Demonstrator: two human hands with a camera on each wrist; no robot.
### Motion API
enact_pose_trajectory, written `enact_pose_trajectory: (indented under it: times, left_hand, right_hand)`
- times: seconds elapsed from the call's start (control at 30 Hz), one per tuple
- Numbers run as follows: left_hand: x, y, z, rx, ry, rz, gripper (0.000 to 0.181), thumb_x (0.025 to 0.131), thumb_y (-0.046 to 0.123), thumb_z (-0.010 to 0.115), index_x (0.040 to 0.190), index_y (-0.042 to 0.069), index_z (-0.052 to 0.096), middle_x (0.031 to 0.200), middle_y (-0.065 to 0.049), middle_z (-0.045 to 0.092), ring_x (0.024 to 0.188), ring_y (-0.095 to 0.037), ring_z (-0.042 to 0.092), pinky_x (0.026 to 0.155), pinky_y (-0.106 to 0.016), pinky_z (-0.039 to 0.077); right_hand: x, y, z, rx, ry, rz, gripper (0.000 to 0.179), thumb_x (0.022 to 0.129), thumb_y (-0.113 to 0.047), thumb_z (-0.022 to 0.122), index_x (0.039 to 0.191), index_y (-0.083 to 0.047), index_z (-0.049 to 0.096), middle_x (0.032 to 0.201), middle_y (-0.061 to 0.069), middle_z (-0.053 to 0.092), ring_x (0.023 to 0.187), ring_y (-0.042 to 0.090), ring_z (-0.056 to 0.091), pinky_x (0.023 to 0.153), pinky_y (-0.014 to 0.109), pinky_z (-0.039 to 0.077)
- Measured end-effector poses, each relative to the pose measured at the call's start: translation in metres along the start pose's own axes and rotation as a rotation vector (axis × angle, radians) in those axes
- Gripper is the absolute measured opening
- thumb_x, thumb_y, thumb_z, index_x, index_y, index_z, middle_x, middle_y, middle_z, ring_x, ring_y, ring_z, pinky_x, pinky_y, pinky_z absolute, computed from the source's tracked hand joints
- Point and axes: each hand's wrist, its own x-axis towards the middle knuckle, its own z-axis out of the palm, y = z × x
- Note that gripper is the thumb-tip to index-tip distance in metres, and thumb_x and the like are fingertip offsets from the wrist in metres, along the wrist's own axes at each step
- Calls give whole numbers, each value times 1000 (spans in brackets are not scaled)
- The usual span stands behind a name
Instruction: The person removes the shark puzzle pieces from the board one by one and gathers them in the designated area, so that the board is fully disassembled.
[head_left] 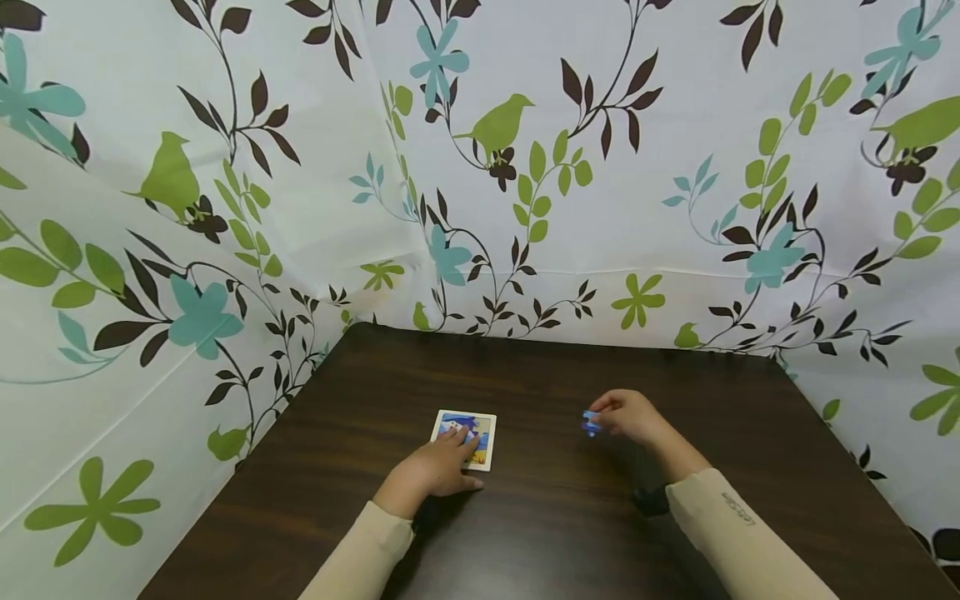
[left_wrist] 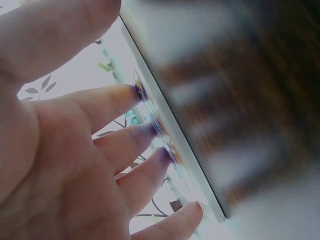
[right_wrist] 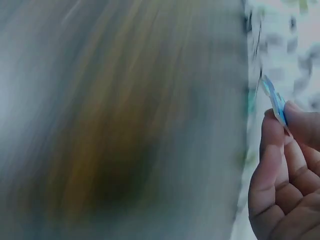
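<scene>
A small square puzzle board (head_left: 486, 457) with a white frame and a blue and yellow picture lies on the dark table, left of the middle. My left hand (head_left: 438, 467) rests on it, fingers spread and fingertips on the picture; in the left wrist view those fingers (left_wrist: 132, 140) touch its face beside the pale frame (left_wrist: 175, 130). Part of the picture is hidden beneath them. Off to the right, my right hand (head_left: 628, 415) pinches a blue jigsaw piece (head_left: 590, 423) between thumb and finger, above the table. The right wrist view shows the piece (right_wrist: 275, 100) edge-on, its knobbed outline sticking out past the fingertips.
The dark wooden table (head_left: 525, 375) stretches around both hands. A white cloth (head_left: 637, 208) printed with leaves, birds and flowers hangs behind it and along its left side. Dark bands sit under both wrists near the cream sleeves (head_left: 738, 525).
</scene>
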Motion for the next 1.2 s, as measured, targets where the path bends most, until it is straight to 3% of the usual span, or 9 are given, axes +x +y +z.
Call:
enact_pose_trajectory:
  times: [0.2, 0.4, 0.9, 1.2]
  left_hand:
    - [-6, -5, -1, -30, 17, -8, 77, 90, 45, 70, 151, 8, 41, 161, -18, 30, 150, -39, 26, 119, -54, 28]
    - [-8, -8, 1, -32, 28, -13, 77, 90, 45, 70, 151, 8, 41, 161, -18, 30, 150, -38, 26, 119, -55, 28]
    - [-4, -7, 2, -33, 33, 12, 77, 90, 44, 69, 151, 8, 41, 161, -18, 30, 150, -37, 26, 120, -54, 28]
    - [-3, -6, 2, -33, 30, 13, 76, 90, 44, 70, 151, 8, 42, 161, -18, 31, 150, -38, 26, 120, -54, 27]
  right_hand:
    - [-38, 60, -60, -71, 32, 79, 23, 94, -11, 67, 108, 7, 68, 100, 13, 70, 84, 17, 65, 72, 36, 58]
    - [-57, 89, -89, -158, 86, 119, 23, 96, -10, 63, 109, 8, 68, 105, 17, 69, 86, 17, 65, 76, 41, 58]
    - [-56, 93, -92, -299, 104, 118, 16, 93, -7, 64, 103, 5, 69, 100, 16, 69, 84, 22, 65, 71, 39, 58]
    - [-56, 91, -90, -351, 109, 154, 10, 91, -6, 65, 94, 2, 68, 87, 10, 68, 75, 18, 60, 62, 31, 49]
